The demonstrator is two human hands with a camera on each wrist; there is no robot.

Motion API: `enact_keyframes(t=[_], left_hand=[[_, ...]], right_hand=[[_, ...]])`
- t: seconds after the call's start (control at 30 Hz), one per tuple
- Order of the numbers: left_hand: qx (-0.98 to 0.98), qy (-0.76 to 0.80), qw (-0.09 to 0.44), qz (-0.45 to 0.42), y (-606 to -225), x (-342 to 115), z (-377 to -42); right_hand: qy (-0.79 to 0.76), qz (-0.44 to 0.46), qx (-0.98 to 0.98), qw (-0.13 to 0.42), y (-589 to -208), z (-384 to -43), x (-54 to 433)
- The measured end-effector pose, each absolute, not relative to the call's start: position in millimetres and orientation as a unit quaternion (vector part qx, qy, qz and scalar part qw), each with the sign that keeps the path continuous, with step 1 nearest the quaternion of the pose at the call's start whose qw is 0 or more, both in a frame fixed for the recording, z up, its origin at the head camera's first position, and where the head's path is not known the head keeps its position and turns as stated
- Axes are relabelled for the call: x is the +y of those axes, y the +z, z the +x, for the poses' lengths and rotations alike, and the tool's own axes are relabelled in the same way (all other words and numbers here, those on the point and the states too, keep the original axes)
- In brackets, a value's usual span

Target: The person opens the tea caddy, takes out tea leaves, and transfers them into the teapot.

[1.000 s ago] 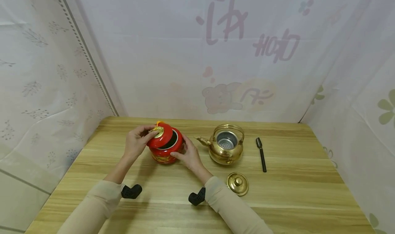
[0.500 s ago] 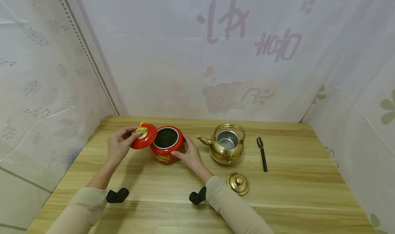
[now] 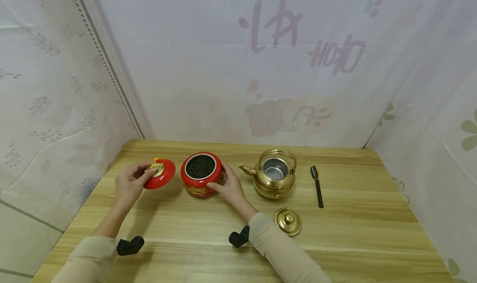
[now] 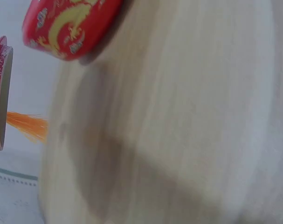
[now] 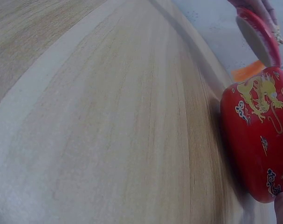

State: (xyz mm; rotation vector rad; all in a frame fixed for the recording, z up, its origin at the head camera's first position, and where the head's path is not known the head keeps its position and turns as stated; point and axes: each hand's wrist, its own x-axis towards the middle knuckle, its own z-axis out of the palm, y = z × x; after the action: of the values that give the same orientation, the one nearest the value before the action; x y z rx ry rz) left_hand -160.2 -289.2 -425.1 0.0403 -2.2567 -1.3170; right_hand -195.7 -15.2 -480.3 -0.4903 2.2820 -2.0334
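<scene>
My left hand (image 3: 128, 184) pinches the red lid (image 3: 166, 176) by its gold top and holds it tilted above the table, left of the jar. An orange tassel (image 4: 27, 125) hangs from the lid. The red jar (image 3: 201, 183), with a gold dragon pattern, stands uncovered, and dark loose tea leaves (image 3: 200, 167) show inside its white rim. From the right side, my right hand (image 3: 232, 187) grips the jar, its thumb (image 5: 282, 207) on the front wall. In the left wrist view the left fingers are out of sight.
Right of the jar stands a gold teapot (image 3: 273, 187), uncovered, with a steel strainer (image 3: 275, 169) in its mouth. Its gold lid (image 3: 288, 221) lies nearer the front. A dark scoop (image 3: 316, 187) lies further right on the wooden table (image 3: 357, 216).
My left hand has lifted the red lid off the jar and carried it leftward and lower, uncovering the tea leaves. The right hand has stayed on the jar.
</scene>
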Motion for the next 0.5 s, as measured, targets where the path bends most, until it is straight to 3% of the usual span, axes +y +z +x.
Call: enact_keyframes(t=[0.5], left_hand=[[-0.867,-0.432,0.246,0.000,-452.1,-306.9,-150.0]], right_hand=[[-0.658,-0.160,0.735,0.024,-480.7,-196.2,-15.1]])
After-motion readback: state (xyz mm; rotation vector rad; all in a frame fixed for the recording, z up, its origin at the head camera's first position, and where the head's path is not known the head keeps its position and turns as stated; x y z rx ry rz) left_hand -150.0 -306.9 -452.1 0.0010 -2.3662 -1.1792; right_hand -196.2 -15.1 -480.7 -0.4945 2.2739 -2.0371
